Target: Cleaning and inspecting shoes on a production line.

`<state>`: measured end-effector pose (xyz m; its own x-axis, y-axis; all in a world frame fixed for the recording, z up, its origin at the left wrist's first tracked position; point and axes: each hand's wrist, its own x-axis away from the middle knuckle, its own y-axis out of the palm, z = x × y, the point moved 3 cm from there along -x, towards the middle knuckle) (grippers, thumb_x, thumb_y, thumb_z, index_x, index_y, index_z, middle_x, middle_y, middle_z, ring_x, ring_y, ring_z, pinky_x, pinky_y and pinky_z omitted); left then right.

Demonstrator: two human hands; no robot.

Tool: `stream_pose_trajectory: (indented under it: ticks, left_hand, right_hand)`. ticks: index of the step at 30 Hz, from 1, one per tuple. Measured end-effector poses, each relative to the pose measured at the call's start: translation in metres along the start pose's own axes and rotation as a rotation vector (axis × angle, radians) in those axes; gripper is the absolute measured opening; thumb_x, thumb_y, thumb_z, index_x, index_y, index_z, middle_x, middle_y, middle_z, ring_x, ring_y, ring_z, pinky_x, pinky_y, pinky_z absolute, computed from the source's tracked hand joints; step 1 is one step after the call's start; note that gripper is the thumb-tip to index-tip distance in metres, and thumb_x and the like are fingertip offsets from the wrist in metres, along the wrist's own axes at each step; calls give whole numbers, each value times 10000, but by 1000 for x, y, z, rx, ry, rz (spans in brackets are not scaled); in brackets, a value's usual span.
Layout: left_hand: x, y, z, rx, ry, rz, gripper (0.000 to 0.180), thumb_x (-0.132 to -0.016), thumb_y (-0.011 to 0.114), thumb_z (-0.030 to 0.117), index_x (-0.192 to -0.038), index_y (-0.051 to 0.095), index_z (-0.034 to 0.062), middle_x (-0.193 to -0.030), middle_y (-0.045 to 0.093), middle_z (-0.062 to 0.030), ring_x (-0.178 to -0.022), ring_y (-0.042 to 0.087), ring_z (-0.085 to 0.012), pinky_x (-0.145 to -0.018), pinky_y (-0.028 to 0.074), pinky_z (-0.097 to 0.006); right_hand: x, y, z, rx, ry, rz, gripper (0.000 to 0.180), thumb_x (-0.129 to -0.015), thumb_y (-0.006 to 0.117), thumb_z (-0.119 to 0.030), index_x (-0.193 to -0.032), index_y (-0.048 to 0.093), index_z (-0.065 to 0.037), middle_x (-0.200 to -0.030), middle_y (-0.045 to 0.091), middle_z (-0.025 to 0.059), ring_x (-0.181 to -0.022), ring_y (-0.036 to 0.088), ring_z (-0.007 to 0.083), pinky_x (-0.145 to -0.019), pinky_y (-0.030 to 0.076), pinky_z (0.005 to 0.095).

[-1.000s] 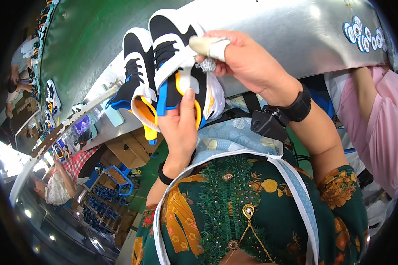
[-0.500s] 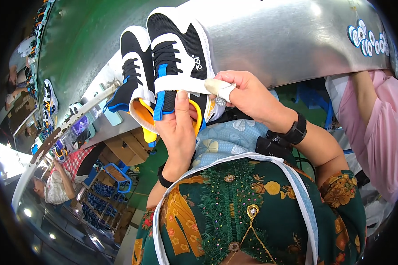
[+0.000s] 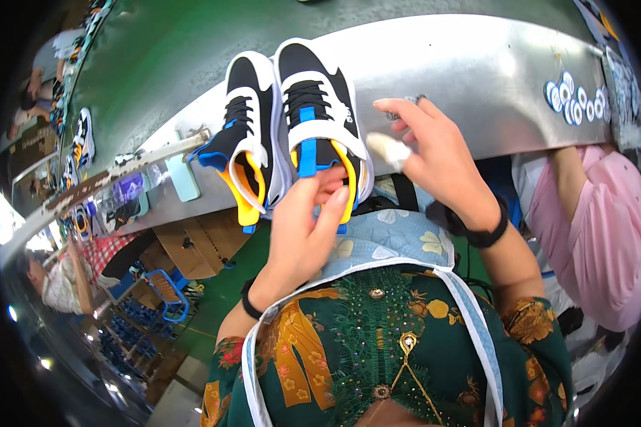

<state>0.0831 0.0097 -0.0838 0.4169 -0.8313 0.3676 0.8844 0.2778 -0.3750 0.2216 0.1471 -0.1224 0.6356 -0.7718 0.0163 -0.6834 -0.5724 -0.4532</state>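
A pair of black and white sneakers with blue and yellow trim lies side by side on the metal table, toes pointing away from me. My left hand (image 3: pixel 303 224) is at the heel opening of the right sneaker (image 3: pixel 319 107), its bent fingers partly hidden inside the collar. A white strap (image 3: pixel 323 131) crosses that shoe's tongue, over a blue pull tab (image 3: pixel 308 158). Just right of the shoe, my right hand (image 3: pixel 434 146) hovers with fingers apart and holds nothing. Its thumb wears a pale cover, and something grey sits by the fingertips. The left sneaker (image 3: pixel 253 99) stands untouched.
Several round white and blue pieces (image 3: pixel 573 99) lie at the table's right end. A pale green flat item (image 3: pixel 183 178) is left of the shoes, near a worn pale rail (image 3: pixel 121 171). Beside me on the right sits a person in pink (image 3: pixel 591 220). A green surface (image 3: pixel 171 50) lies beyond.
My right hand has let go of the strap and moved up and right, its fingers spreading. My left thumb has left the tongue for the heel opening. The sneakers appear lower and farther right.
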Motion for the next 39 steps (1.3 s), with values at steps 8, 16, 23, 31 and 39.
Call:
stream_pose_trajectory:
  ticks: [8, 16, 23, 31, 39]
  left_hand:
    - [17, -91, -42, -135, 266, 685, 363, -863, 558, -4, -1223, 520, -10, -1098, 545, -106, -873, 542, -142, -722, 462, -250]
    - [-37, -102, -61, -173, 284, 568, 281, -848, 639, 108, -1113, 623, 17, -909, 567, -81, -725, 523, -161, -631, 442, -286]
    - [-32, -92, -60, -243, 457, 595, 382, -833, 578, 29, -1215, 579, 32, -865, 517, -78, -744, 509, -177, -638, 416, -302]
    - [-58, -116, -64, 23, 486, 284, 438, -737, 556, -50, -1171, 579, 10, -963, 587, -72, -808, 563, -145, -724, 454, -262]
    - [-50, -105, -37, -582, 592, -4, 354, -656, 655, 48, -1008, 630, 77, -872, 568, -152, -852, 566, -360, -743, 468, -419]
  right_hand:
    - [1, 41, -31, 222, -193, -27, 706, -711, 599, 23, -1387, 413, -55, -897, 497, 192, -810, 514, 381, -727, 462, 445]
    - [6, -83, -22, 719, -69, 134, 708, -641, 540, 145, -1311, 512, -84, -988, 545, 209, -954, 554, 387, -811, 459, 425]
    - [-14, 77, -75, 234, -454, -181, 750, -706, 638, -44, -1410, 389, -114, -864, 522, 180, -850, 507, 373, -783, 428, 449]
    - [-31, 138, -64, 53, -355, 58, 550, -762, 600, -8, -1296, 498, -95, -963, 517, 153, -918, 545, 320, -759, 488, 396]
    - [-49, 137, -11, -760, 312, -181, 230, -951, 502, -149, -1143, 605, -73, -918, 645, 55, -758, 621, 109, -614, 544, 281]
